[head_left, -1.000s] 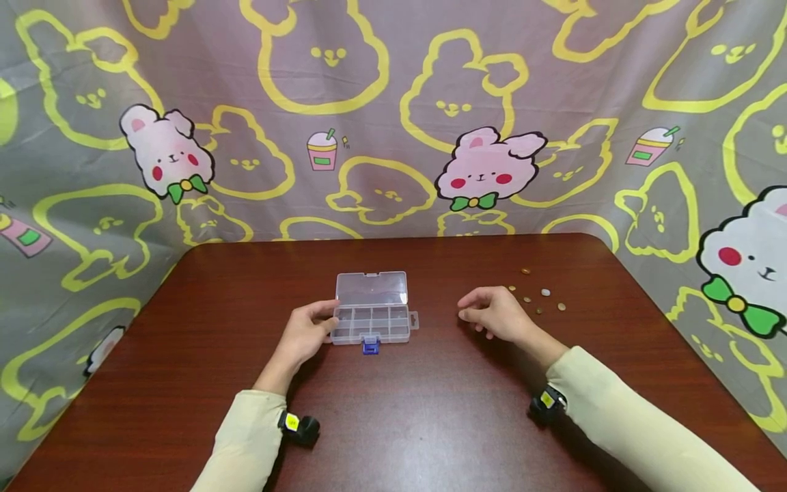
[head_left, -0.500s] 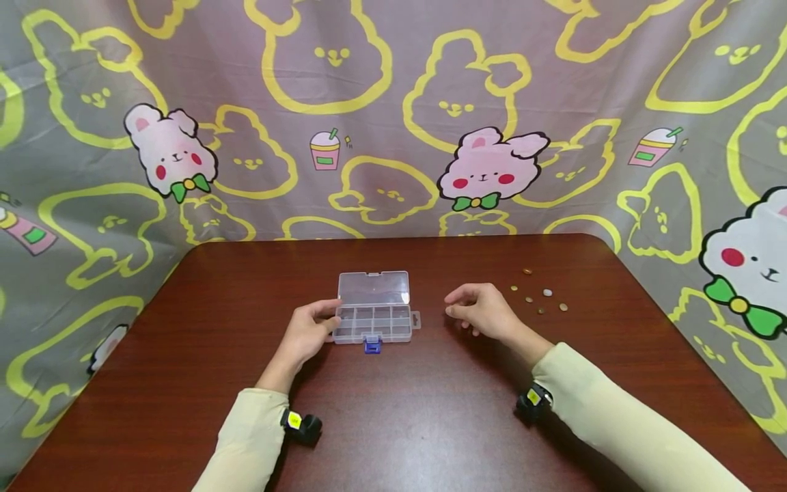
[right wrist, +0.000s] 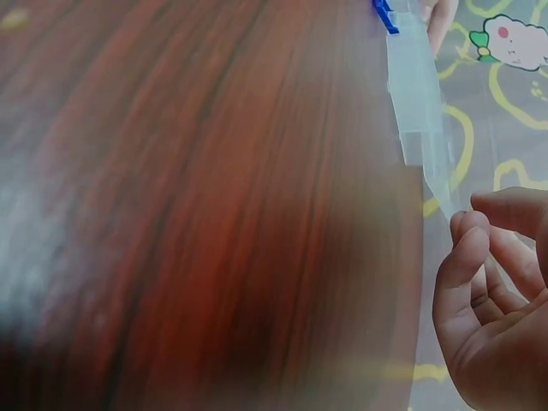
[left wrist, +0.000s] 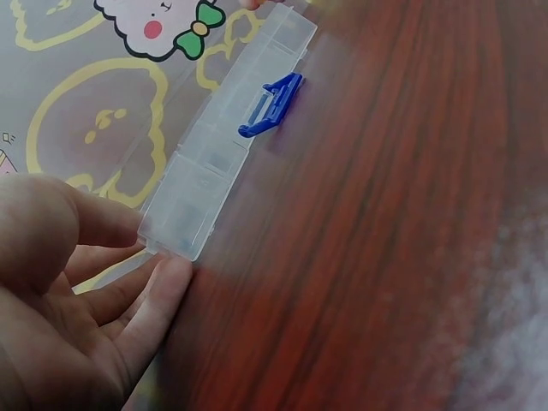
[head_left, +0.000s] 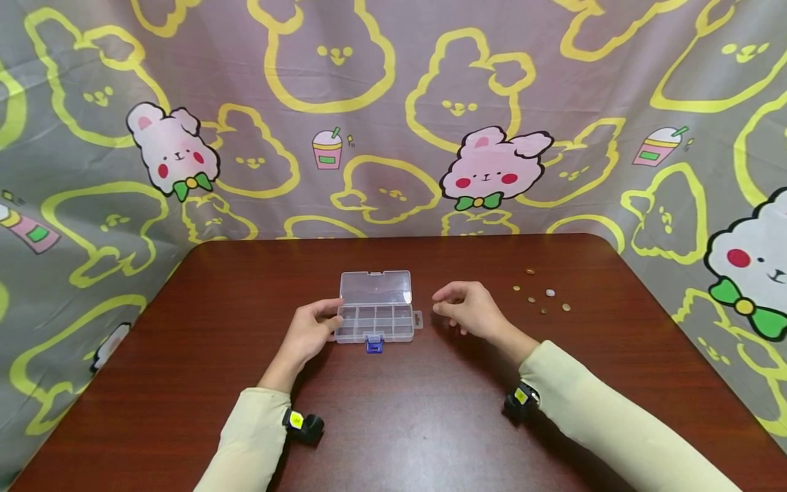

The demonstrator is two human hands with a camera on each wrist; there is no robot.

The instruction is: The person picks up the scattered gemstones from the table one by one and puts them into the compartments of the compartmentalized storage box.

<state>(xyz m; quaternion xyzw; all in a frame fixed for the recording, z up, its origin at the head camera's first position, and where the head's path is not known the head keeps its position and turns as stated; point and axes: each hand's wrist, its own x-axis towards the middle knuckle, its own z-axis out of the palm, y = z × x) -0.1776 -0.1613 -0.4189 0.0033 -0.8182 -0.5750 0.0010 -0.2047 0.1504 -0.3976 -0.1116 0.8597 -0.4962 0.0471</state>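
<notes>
At the centre of the head view, the clear plastic box [head_left: 376, 316] sits on the brown table [head_left: 184, 355] with its lid folded back and its blue latch [head_left: 374, 345] facing you. Your left hand [head_left: 305, 333] steadies the box's left end, thumb and fingers curled around its corner. Your right hand [head_left: 468, 311] hovers just right of the box, fingers loosely bent; whether they pinch anything cannot be told. Several coins [head_left: 541, 295] lie at centre right, well apart from the box.

Expect the box to be light, rigid and smooth, so it probably slides easily; grip it by the end walls, not the thin lid.

The left wrist view shows the fingers [left wrist: 145, 317] against the box wall. Only the head view shows the compartments and coins.
</notes>
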